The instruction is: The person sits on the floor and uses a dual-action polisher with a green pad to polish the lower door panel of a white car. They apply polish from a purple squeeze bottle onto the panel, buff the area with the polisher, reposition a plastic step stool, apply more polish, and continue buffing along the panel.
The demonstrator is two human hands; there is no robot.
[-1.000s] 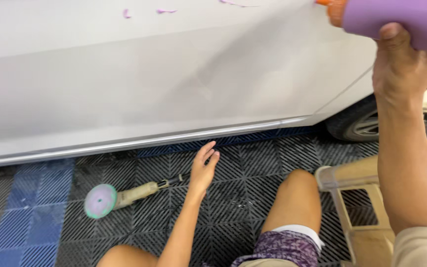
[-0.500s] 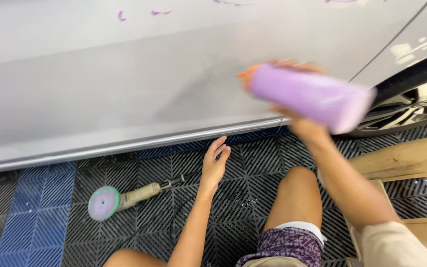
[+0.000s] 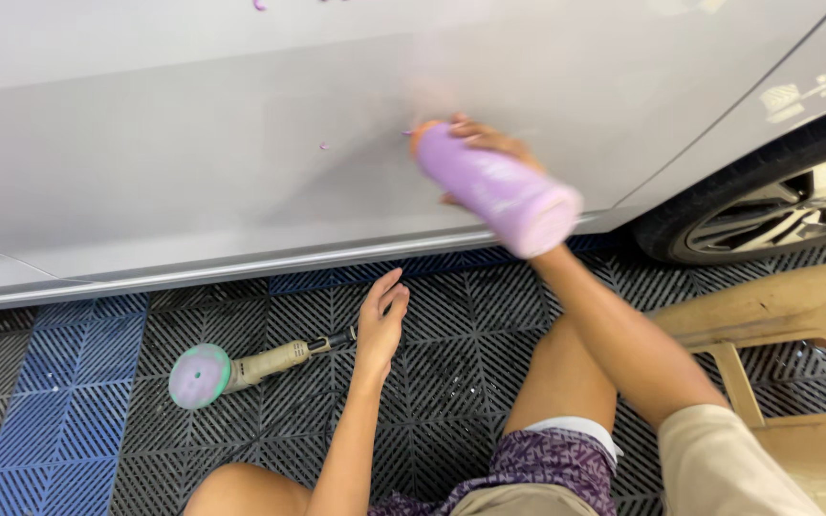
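Note:
My right hand [image 3: 483, 143] grips a lilac bottle [image 3: 499, 188] with an orange tip, its nozzle pointed at the white car door panel [image 3: 193, 153]. Small purple dabs [image 3: 324, 146] sit on the panel left of the nozzle. My left hand [image 3: 381, 320] rests with fingers apart on the black grid floor tiles, holding nothing. Just left of it lies a beige polisher [image 3: 241, 367] with a pale green pad, its cord end near my fingers. My bare knees and patterned shorts [image 3: 537, 473] fill the bottom.
A car wheel [image 3: 795, 205] with a black tyre stands at the right. A tan low stool or creeper [image 3: 795, 354] lies under it at the right edge. Blue floor tiles [image 3: 45, 411] run along the left, under the door sill [image 3: 241, 268].
My right hand brought the bottle down from the upper right to the lower door panel and leftwards. A new purple dab shows on the panel. My left hand stayed on the floor.

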